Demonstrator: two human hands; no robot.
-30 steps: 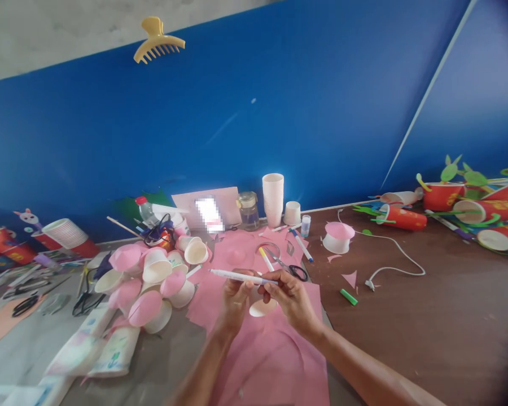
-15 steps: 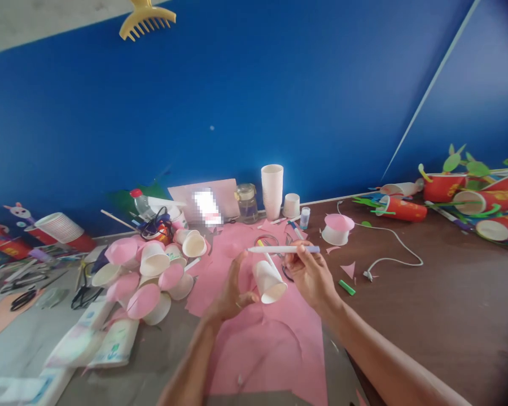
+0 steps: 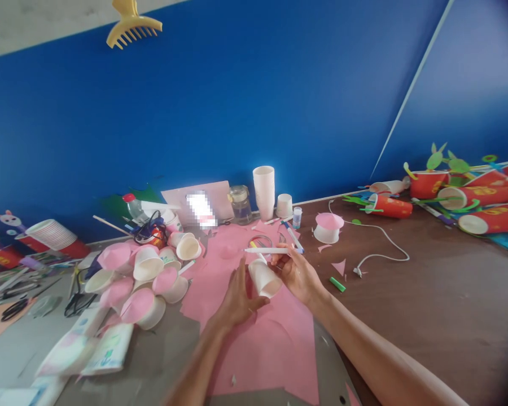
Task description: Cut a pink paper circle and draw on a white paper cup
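A white paper cup (image 3: pixel 266 280) lies tilted over the pink paper, its mouth facing down and to the right. My left hand (image 3: pixel 238 301) is at the cup's left side, fingers stretched and thumb apart near the rim; whether it touches the cup I cannot tell. On the other side, my right hand (image 3: pixel 294 273) pinches a white marker (image 3: pixel 265 250), held level above the cup with its tip to the left. The right hand's lower fingers come close to the cup's side. Under both hands spreads the pink paper (image 3: pixel 262 361).
Several pink-topped white cups (image 3: pixel 141 307) crowd the left. A stack of paper cups (image 3: pixel 263 192), a glass jar (image 3: pixel 240 204) and a glue stick (image 3: pixel 297 217) stand behind. Rightward are another pink-topped cup (image 3: pixel 328 230), a green cap (image 3: pixel 337 284), a white cable (image 3: pixel 389 231) and red cups (image 3: pixel 392 206).
My left hand has moved in closer around the cup, its thumb now near the rim. My right hand, still with the marker, has come nearer the cup. The view has shifted slightly.
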